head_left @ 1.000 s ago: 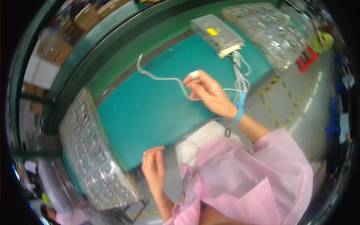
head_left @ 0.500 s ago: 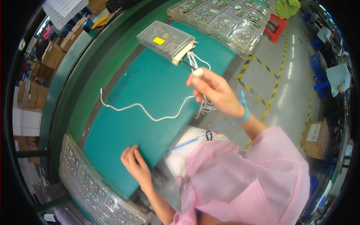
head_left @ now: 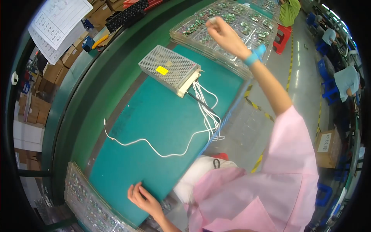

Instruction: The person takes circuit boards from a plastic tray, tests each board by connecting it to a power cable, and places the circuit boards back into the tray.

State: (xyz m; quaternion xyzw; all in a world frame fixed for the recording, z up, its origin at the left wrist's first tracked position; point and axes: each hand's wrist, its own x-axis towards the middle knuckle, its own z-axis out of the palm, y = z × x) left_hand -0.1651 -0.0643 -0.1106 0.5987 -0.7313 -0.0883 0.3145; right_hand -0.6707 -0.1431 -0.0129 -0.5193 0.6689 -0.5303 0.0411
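My right hand point(head_left: 227, 36) is stretched out above a clear plastic tray point(head_left: 185, 35) of small green circuit boards. Its fingers are bunched, with a white cover at one fingertip; anything held between them is too small to make out. Around that wrist is a blue strap point(head_left: 255, 55) with a coiled cord. My left hand point(head_left: 145, 199) lies at the near edge of the green mat point(head_left: 154, 120), its fingers loosely bent, apart and holding nothing. Between the hands sits a perforated metal power supply point(head_left: 168, 67) with a yellow label. White cables point(head_left: 201, 100) run from it, one trailing leftward across the mat.
Another clear tray of circuit boards point(head_left: 87, 197) stands at the lower left. Printed sheets point(head_left: 58, 27) hang at the upper left, near cardboard boxes point(head_left: 58, 69). A red stool point(head_left: 283, 38) and a carton point(head_left: 327, 149) stand on the aisle side, with people seated farther right.
My right hand has moved from beside the white cables up and away, over the far tray. The view has shifted, so the power supply appears lower. My left hand stays on the mat.
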